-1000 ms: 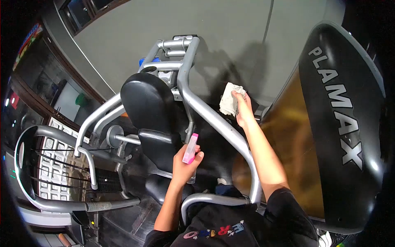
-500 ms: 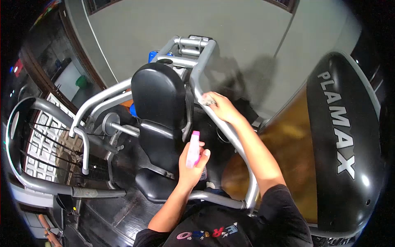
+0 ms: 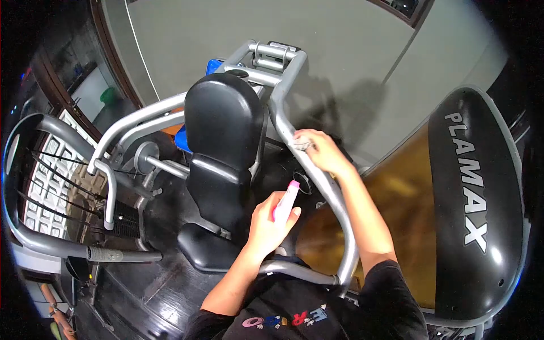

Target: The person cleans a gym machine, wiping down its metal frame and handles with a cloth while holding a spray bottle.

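In front of me stands a gym machine with a black padded seat back (image 3: 224, 119) and a silver tube frame (image 3: 326, 184). My right hand (image 3: 323, 150) is closed around a crumpled whitish cloth (image 3: 303, 141), pressed against the upper stretch of the right tube. Lower down, near the middle, my left hand (image 3: 269, 224) grips a pink and white spray bottle (image 3: 287, 201), its nozzle pointing up and away from me. The bottle's lower part is mostly hidden by the hand.
A large black panel lettered PLAMAX (image 3: 473, 192) stands close on the right. To the left are a curved grey bar (image 3: 48, 252) and a silver handle (image 3: 107, 192). Below the backrest is the black seat pad (image 3: 207, 249). A grey wall (image 3: 351, 51) rises behind the machine.
My right hand with the cloth has slid slightly down along the tube. The spray bottle in my left hand has tilted to the right. The whole view has turned slightly.
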Demonstrator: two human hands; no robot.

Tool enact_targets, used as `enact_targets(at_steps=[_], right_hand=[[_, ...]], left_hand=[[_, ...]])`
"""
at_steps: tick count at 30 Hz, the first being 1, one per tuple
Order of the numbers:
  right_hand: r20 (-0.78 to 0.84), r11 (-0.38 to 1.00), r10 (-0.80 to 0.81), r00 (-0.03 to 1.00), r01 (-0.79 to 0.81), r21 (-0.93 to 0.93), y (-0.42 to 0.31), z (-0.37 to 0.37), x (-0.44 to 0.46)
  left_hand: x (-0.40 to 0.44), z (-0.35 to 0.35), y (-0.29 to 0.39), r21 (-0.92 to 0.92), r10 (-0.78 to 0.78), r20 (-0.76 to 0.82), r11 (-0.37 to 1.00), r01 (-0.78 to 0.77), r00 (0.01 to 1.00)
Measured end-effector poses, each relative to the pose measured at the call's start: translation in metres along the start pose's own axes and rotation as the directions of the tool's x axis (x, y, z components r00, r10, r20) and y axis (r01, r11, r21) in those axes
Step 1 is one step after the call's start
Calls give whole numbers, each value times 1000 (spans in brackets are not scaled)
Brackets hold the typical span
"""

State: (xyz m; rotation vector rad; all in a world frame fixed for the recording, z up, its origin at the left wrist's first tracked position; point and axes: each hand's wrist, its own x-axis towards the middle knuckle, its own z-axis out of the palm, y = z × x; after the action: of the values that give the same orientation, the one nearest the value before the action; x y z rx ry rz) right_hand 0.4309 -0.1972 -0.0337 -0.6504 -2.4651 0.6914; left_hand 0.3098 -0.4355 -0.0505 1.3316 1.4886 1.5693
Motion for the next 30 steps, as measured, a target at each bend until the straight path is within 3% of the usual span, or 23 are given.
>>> enact_targets(at_steps=[4, 6, 8, 10, 14, 16, 18, 21, 26, 28, 30], right_hand=[[-152, 910, 336, 930, -279, 306, 6, -10, 19], [-202, 936, 301, 932, -248, 251, 23, 9, 32], [-103, 976, 199, 974, -188, 114, 17, 22, 29], [-139, 970, 237, 962, -227, 82, 8, 23, 15], [29, 916, 187, 982, -185, 357, 17, -10, -19], [58, 770, 362, 930, -334, 544, 19, -28, -21], [-56, 751, 416, 907, -309, 584, 21, -32, -13], [-151, 847, 262, 953, -152, 510, 26, -3, 4], [-116, 817, 350, 930, -243, 522, 29, 33, 12], [-135, 759, 383, 914, -228, 609, 30, 36, 9], [-155, 830, 321, 934, -199, 521, 31, 35, 8]], left_hand=[[0, 1, 1, -7, -30, 26, 1000, 31, 999], [0, 1, 3, -8, -18, 46, 1000, 18, 999], [0, 3, 5, -13, -10, 69, 1000, 11, 998], [0, 4, 6, -11, 1, 69, 1000, 0, 998], [-1, 0, 6, -62, 7, 84, 998, -2, 996], [1, 0, 7, -36, 33, 96, 999, -30, 995], [1, 0, 6, -39, 18, 115, 999, -13, 993], [1, 1, 6, -36, 4, 144, 999, 2, 990], [0, 1, 5, -27, 19, 148, 1000, -15, 989], [0, 1, 5, -14, 55, 126, 998, -53, 991], [1, 2, 5, -17, 54, 129, 998, -53, 990]])
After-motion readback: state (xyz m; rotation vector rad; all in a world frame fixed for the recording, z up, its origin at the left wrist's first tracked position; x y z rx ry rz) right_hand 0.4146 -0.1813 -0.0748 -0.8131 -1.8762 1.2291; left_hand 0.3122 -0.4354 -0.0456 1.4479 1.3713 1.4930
